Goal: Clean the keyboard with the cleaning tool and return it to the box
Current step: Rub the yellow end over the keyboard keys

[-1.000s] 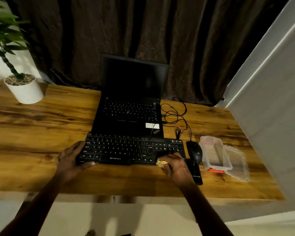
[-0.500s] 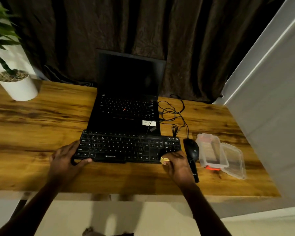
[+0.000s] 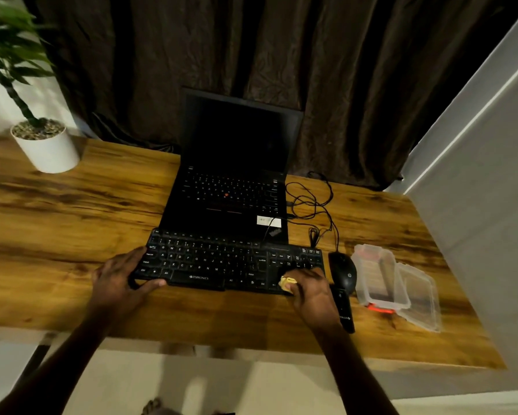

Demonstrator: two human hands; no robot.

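A black keyboard [image 3: 221, 260] lies on the wooden desk [image 3: 72, 223] in front of an open laptop. My left hand [image 3: 118, 277] grips the keyboard's left end, thumb along its front edge. My right hand [image 3: 310, 290] holds a small yellow cleaning tool [image 3: 287, 282] against the keys at the keyboard's lower right corner. Most of the tool is hidden under my fingers. A clear plastic box [image 3: 379, 278] with an orange clip stands open to the right, its lid [image 3: 421, 298] lying beside it.
A black mouse [image 3: 343, 272] sits between the keyboard and the box, a black remote-like stick [image 3: 344, 313] just below it. Tangled cables [image 3: 311, 205] lie right of the black laptop [image 3: 233, 175]. A potted plant [image 3: 43, 145] stands far left. A grey wall closes the right side.
My right hand with the yellow tool stays on the keyboard's lower right corner, shifting only slightly. My left hand keeps its grip. The head camera has moved a little.
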